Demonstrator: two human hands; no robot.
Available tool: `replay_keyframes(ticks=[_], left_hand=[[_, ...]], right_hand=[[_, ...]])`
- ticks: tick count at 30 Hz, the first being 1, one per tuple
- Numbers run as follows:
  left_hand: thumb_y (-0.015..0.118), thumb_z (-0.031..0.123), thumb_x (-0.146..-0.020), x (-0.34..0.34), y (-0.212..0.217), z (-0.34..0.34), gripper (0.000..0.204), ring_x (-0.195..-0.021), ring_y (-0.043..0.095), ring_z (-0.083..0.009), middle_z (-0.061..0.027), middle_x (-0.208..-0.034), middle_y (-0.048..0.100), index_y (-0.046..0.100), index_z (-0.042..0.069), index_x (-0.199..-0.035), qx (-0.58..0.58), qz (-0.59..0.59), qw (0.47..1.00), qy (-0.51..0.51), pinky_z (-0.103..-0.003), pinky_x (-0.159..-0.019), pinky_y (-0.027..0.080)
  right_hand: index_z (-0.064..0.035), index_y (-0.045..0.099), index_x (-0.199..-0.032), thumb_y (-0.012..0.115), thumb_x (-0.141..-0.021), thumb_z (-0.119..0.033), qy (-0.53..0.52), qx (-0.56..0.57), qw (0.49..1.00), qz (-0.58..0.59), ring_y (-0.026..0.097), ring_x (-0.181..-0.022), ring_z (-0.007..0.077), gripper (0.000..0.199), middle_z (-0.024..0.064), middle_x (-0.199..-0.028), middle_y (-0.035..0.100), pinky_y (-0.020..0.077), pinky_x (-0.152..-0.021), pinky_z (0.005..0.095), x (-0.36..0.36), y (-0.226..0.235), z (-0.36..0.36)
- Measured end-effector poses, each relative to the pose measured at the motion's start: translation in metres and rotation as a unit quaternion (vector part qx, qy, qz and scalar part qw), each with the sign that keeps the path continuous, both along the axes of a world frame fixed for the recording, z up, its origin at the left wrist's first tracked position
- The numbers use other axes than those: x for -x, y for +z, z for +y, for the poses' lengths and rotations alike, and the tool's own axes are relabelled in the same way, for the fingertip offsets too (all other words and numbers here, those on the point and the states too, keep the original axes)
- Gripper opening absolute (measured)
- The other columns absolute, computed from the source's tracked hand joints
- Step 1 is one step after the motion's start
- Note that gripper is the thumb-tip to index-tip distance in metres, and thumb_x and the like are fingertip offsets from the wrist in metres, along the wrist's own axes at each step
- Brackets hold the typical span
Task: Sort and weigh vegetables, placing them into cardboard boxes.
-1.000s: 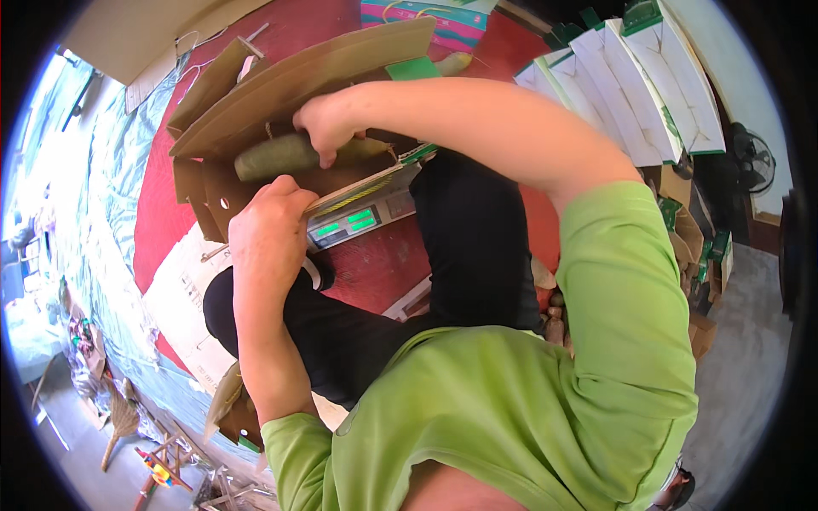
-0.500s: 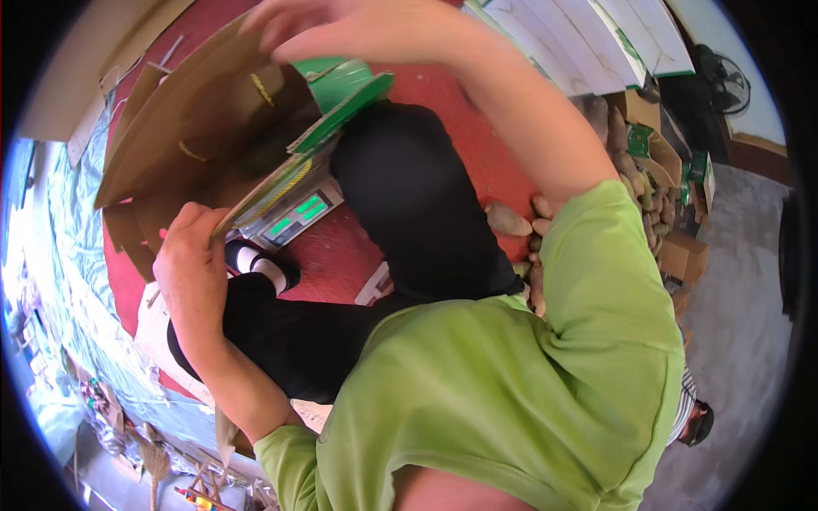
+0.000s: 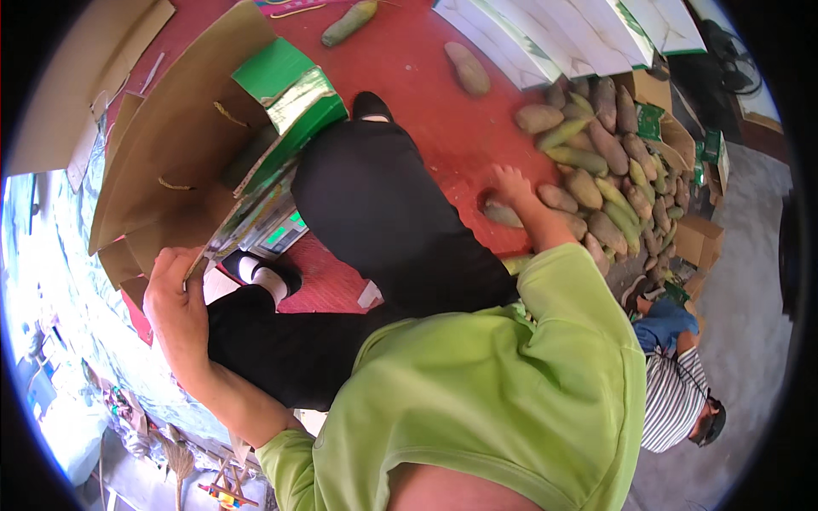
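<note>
My left hand (image 3: 177, 294) is closed on the near edge of an open cardboard box (image 3: 166, 145), brown inside, with green and white flaps and yellow cord loops. A dark green shape (image 3: 250, 159) lies shaded inside. The box is beside a scale (image 3: 284, 236) with lit green displays, partly hidden by a flap. Out to the right, my right hand (image 3: 514, 186) reaches over the red floor with fingers stretched out. Just below it sits a greyish-green oblong melon or gourd (image 3: 501, 213), partly covered; contact cannot be made out.
A large pile of oblong gourds (image 3: 609, 153) spreads on the right. Single gourds (image 3: 348, 23) lie farther off on the red floor (image 3: 400, 64). White boxes (image 3: 545, 34) stand at the far right. Another person in a striped shirt (image 3: 673, 400) is at the lower right.
My right hand has left the far side of the box and swung right to the gourds. The box's green flap now shows more fully. My left hand stays on the box edge.
</note>
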State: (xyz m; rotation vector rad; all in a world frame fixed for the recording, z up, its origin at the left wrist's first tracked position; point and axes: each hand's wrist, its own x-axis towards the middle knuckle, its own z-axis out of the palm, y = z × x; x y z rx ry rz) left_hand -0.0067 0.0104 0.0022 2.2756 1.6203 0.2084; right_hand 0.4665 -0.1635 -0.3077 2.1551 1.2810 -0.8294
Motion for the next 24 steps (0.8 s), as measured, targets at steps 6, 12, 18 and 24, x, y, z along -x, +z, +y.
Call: replay_keyframes(ticks=[6, 12, 18, 24], left_hand=[[0.064, -0.004, -0.077, -0.01, 0.001, 0.004, 0.016, -0.078, 0.061, -0.0298, -0.0114, -0.083, 0.06, 0.069, 0.001, -0.092, -0.004, -0.018, 1.0, 0.018, -0.035, -0.071, 0.047], [0.065, -0.001, -0.076, -0.008, -0.001, 0.007, 0.015, -0.078, 0.061, -0.0293, -0.0094, -0.083, 0.061, 0.069, 0.004, -0.09, -0.014, -0.01, 1.0, 0.023, -0.037, -0.067, 0.048], [0.064, -0.001, -0.074, -0.005, 0.0, 0.006, 0.016, -0.083, 0.062, -0.0292, -0.0084, -0.081, 0.06, 0.069, 0.005, -0.088, -0.013, -0.017, 1.0, 0.011, -0.039, -0.068, 0.05], [0.064, -0.001, -0.074, 0.001, -0.004, 0.006, 0.014, -0.079, 0.062, -0.0306, -0.01, -0.081, 0.06, 0.068, 0.003, -0.088, -0.026, -0.025, 0.999, -0.002, -0.038, -0.068, 0.048]], right_hand=[[-0.0214, 0.045, -0.131, 0.076, -0.07, -0.017, 0.087, 0.074, 0.993, -0.009, 0.047, -0.125, 0.0287, 0.069, 0.0055, -0.132, 0.05, 0.0425, -0.092, 0.0545, 0.002, -0.021, -0.046], [-0.0211, 0.046, -0.129, 0.069, -0.078, -0.021, 0.098, 0.086, 0.991, -0.037, 0.051, -0.121, 0.029, 0.057, 0.0064, -0.13, 0.05, 0.044, -0.091, 0.0528, 0.004, -0.052, -0.063], [-0.0183, 0.046, -0.125, 0.075, -0.071, -0.017, 0.007, 0.008, 1.0, -0.025, 0.051, -0.118, 0.0334, 0.061, 0.0104, -0.124, 0.051, 0.0451, -0.093, 0.0498, 0.016, -0.011, -0.035], [-0.0112, 0.044, -0.128, 0.086, -0.053, -0.004, -0.132, -0.296, 0.932, 0.163, 0.053, -0.113, 0.0353, 0.087, 0.0152, -0.12, 0.053, 0.0454, -0.096, 0.0417, -0.009, 0.003, 0.011]])
